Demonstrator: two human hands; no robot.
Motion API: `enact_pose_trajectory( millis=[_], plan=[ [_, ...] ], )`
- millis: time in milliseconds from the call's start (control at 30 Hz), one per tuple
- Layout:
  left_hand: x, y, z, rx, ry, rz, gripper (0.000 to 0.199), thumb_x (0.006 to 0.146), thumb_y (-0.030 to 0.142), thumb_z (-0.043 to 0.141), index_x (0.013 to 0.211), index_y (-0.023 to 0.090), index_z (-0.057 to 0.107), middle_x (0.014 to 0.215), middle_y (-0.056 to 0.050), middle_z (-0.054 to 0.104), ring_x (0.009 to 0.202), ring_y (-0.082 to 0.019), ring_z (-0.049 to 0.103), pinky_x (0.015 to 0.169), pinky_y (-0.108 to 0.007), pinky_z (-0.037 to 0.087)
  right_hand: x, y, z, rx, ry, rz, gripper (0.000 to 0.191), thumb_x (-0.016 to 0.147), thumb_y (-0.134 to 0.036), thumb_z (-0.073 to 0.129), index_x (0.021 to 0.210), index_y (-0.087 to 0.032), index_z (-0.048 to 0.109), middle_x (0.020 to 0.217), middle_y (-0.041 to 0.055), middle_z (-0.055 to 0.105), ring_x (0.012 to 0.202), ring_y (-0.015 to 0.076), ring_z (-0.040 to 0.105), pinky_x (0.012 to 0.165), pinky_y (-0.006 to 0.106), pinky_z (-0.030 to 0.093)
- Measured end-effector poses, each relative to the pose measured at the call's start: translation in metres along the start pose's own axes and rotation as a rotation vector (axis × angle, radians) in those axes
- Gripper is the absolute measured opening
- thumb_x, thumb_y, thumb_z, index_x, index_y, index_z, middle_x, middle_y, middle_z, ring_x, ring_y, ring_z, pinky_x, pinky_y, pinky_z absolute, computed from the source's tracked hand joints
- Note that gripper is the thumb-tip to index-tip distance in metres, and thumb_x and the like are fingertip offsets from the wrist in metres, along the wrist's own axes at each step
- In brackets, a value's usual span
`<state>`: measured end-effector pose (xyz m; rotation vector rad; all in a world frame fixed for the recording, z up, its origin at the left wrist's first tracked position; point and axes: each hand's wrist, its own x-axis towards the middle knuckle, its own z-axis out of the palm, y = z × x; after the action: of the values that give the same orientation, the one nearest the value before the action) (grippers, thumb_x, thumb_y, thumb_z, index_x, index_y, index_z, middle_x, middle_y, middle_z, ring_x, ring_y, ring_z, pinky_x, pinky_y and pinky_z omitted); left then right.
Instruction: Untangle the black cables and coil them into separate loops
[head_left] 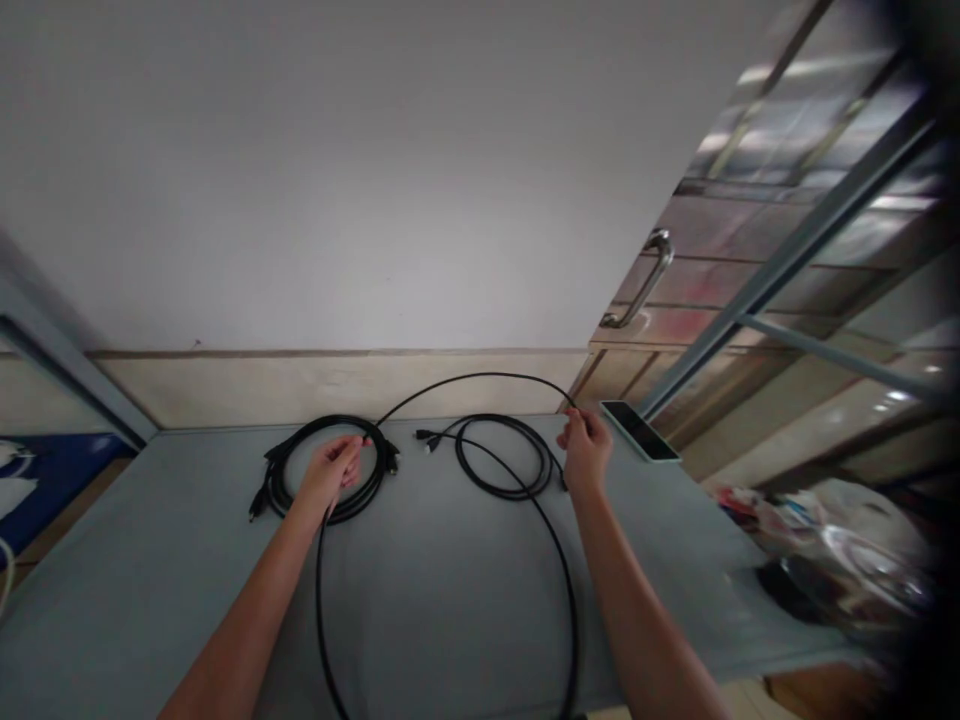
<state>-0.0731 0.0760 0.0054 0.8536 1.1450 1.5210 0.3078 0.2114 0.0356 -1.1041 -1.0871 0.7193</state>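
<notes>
My left hand [332, 470] pinches a long black cable [480, 378] over a coiled bundle of black cable [289, 470] at the back left of the grey table [442, 580]. My right hand [586, 452] grips the same cable farther along. Between the hands the cable arcs up over the table's back edge. From each hand it runs down to the front edge. A second, smaller coil [504, 462] with plugs lies between my hands.
A phone [640, 430] lies face up at the table's back right corner. A door with a metal handle [646, 280] stands at the right. Cluttered items [825, 540] sit on the floor right of the table. A white wall runs behind.
</notes>
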Motion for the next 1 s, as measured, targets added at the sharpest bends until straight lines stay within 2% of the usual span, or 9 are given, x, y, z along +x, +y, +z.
enact_pose_trajectory(
  millis=[167, 233, 300, 433, 533, 667, 767, 867, 1000],
  plan=[
    [-0.003, 0.008, 0.001, -0.197, 0.006, 0.013, 0.03, 0.074, 0.026, 0.066, 0.098, 0.009, 0.07, 0.05, 0.008, 0.039, 0.04, -0.004, 0.031, 0.04, -0.017, 0.024, -0.022, 0.003, 0.024, 0.017, -0.37, 0.102, 0.041, 0.085, -0.057, 0.055, 0.073, -0.017, 0.059, 0.049, -0.0034, 0.048, 0.041, 0.0092, 0.043, 0.04, 0.021, 0.033],
    [-0.005, 0.011, 0.0, -0.216, 0.008, 0.026, 0.033, 0.075, 0.025, 0.067, 0.104, 0.009, 0.069, 0.055, 0.007, 0.043, 0.042, -0.004, 0.035, 0.041, -0.017, 0.027, -0.029, 0.003, 0.027, -0.006, -0.489, 0.119, 0.043, 0.086, -0.056, 0.056, 0.072, -0.016, 0.061, 0.054, -0.0007, 0.052, 0.047, 0.0101, 0.047, 0.044, 0.022, 0.036],
    [-0.006, 0.012, 0.001, -0.216, 0.009, 0.034, 0.039, 0.076, 0.028, 0.069, 0.111, 0.012, 0.067, 0.062, 0.006, 0.047, 0.044, -0.003, 0.038, 0.041, -0.017, 0.029, -0.035, 0.002, 0.028, -0.011, -0.618, 0.141, 0.041, 0.086, -0.052, 0.06, 0.072, -0.014, 0.065, 0.055, -0.001, 0.05, 0.05, 0.0093, 0.046, 0.046, 0.021, 0.035],
    [-0.007, 0.008, 0.003, -0.173, -0.016, 0.015, 0.048, 0.077, 0.036, 0.073, 0.119, 0.016, 0.063, 0.068, 0.004, 0.052, 0.042, -0.002, 0.035, 0.038, -0.016, 0.025, -0.045, -0.006, 0.03, 0.067, -0.877, 0.304, 0.035, 0.084, -0.047, 0.065, 0.094, -0.014, 0.07, 0.055, -0.0057, 0.042, 0.046, 0.0061, 0.037, 0.042, 0.019, 0.028],
    [-0.006, 0.003, 0.003, -0.147, -0.051, -0.02, 0.051, 0.076, 0.039, 0.075, 0.12, 0.017, 0.063, 0.065, 0.005, 0.05, 0.039, -0.001, 0.032, 0.036, -0.016, 0.022, -0.05, -0.015, 0.031, 0.109, -0.945, 0.415, 0.036, 0.083, -0.048, 0.066, 0.098, -0.015, 0.067, 0.06, -0.0053, 0.048, 0.042, 0.0041, 0.036, 0.038, 0.017, 0.025],
    [-0.005, 0.0, 0.006, -0.14, -0.06, -0.034, 0.05, 0.074, 0.041, 0.076, 0.117, 0.017, 0.065, 0.064, 0.005, 0.051, 0.038, -0.001, 0.032, 0.035, -0.016, 0.02, -0.054, -0.022, 0.031, 0.129, -1.014, 0.528, 0.042, 0.087, -0.056, 0.058, 0.086, -0.015, 0.064, 0.057, -0.0001, 0.06, 0.033, 0.0045, 0.04, 0.031, 0.016, 0.022],
    [-0.007, -0.001, 0.013, -0.117, -0.049, -0.007, 0.048, 0.075, 0.041, 0.076, 0.114, 0.017, 0.065, 0.069, 0.002, 0.058, 0.038, -0.001, 0.033, 0.035, -0.016, 0.022, -0.057, -0.022, 0.03, 0.159, -1.088, 0.572, 0.04, 0.087, -0.051, 0.06, 0.077, -0.013, 0.063, 0.056, 0.0061, 0.067, 0.032, 0.0084, 0.05, 0.031, 0.017, 0.031],
    [-0.011, -0.002, 0.024, -0.104, -0.028, 0.018, 0.049, 0.077, 0.046, 0.072, 0.115, 0.017, 0.063, 0.071, 0.0, 0.063, 0.038, -0.002, 0.036, 0.036, -0.017, 0.027, -0.063, -0.019, 0.032, 0.319, -1.103, 0.593, 0.031, 0.083, -0.044, 0.069, 0.079, -0.013, 0.066, 0.066, 0.0094, 0.073, 0.049, 0.0153, 0.066, 0.043, 0.021, 0.047],
    [-0.02, -0.002, 0.04, -0.043, -0.099, -0.029, 0.054, 0.084, 0.057, 0.059, 0.116, 0.014, 0.061, 0.071, -0.003, 0.065, 0.043, -0.007, 0.046, 0.039, -0.019, 0.034, -0.073, -0.016, 0.039, 0.489, -1.089, 0.578, 0.021, 0.078, -0.033, 0.076, 0.089, -0.015, 0.073, 0.093, 0.0126, 0.076, 0.082, 0.0199, 0.074, 0.064, 0.024, 0.053]
  ],
)
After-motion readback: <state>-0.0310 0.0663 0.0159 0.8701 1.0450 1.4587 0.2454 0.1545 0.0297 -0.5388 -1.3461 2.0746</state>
